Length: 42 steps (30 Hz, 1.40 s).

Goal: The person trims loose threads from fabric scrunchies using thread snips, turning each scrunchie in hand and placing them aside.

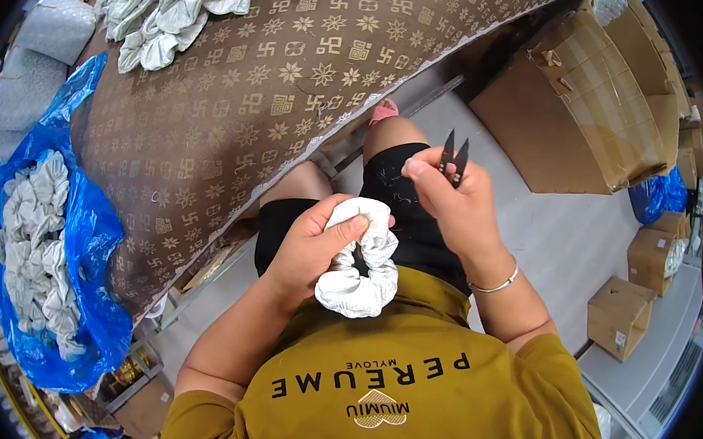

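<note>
A table draped in a brown cloth with a gold woven pattern (237,105) fills the upper left of the view, above a pale grey floor (562,234) where brown cardboard boxes (588,105) stand to the right. At the far end of the cloth lies a heap of pale grey fabric scrunchies (171,3). Along the table's left edge, a crumpled blue plastic bag (89,242) holds many more of the same grey scrunchies (36,246).

The person sits beside the table in a mustard-yellow shirt (405,386) and black shorts (416,224). The left hand (313,245) is closed around a silver-white gathered fabric scrunchie (362,265), thumb pressed on its top, holding it over the lap just in front of the chest. The right hand (459,198), with a thin silver bangle (498,283) on its wrist, grips a pair of small black thread snips (454,157), blades pointing up and slightly parted. The snips sit just above and to the right of the scrunchie, not touching it; the two hands are close together.
</note>
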### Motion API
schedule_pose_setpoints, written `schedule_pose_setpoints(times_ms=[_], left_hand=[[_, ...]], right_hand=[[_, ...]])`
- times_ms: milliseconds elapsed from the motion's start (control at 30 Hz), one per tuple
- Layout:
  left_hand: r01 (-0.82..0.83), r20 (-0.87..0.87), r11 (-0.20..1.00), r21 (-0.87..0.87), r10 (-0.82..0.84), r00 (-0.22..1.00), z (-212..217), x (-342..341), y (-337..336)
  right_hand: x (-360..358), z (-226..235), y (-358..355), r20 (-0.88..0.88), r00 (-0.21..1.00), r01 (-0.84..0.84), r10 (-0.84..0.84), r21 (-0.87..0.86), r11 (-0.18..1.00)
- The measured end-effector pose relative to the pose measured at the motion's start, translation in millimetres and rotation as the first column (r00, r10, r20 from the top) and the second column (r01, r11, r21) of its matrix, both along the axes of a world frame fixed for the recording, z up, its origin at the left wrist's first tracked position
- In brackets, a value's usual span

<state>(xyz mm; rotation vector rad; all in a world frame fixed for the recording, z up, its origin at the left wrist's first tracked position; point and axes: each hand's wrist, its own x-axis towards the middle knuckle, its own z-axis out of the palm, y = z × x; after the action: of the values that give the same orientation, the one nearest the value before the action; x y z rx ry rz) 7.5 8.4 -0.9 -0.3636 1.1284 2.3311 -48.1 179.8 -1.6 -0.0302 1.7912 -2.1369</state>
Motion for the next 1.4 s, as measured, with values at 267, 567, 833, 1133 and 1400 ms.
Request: schedule_pose_setpoints(times_ms=[267, 567, 833, 1133, 1400], left_hand=[[-0.012, 0.078, 0.997, 0.079, 0.006, 0.997, -7, -3, -9], [0.033, 0.076, 0.996, 0.087, -0.039, 0.996, -6, -1, -12], [0.031, 0.042, 0.999, 0.008, -0.031, 0.999, -1, -1, -15], [0.134, -0.008, 0.991, 0.027, -0.134, 0.991, 0, -1, -17], [0.108, -0.018, 0.991, -0.077, -0.110, 0.994, 3, 0, -14]], right_hand=[[1, 6, -2, -0.008, 0.952, -0.307, 0.307, -0.080, 0.948], [0, 7, 1, -0.076, 0.897, -0.434, 0.435, 0.034, 0.900], [-4, 3, 21, -0.301, 0.803, -0.363, 0.515, 0.439, 0.822], [-5, 6, 16, -0.513, 0.655, -0.177, 0.555, 0.610, 0.772], [-2, 6, 14, -0.288, 0.875, -0.255, 0.389, 0.408, 0.877]])
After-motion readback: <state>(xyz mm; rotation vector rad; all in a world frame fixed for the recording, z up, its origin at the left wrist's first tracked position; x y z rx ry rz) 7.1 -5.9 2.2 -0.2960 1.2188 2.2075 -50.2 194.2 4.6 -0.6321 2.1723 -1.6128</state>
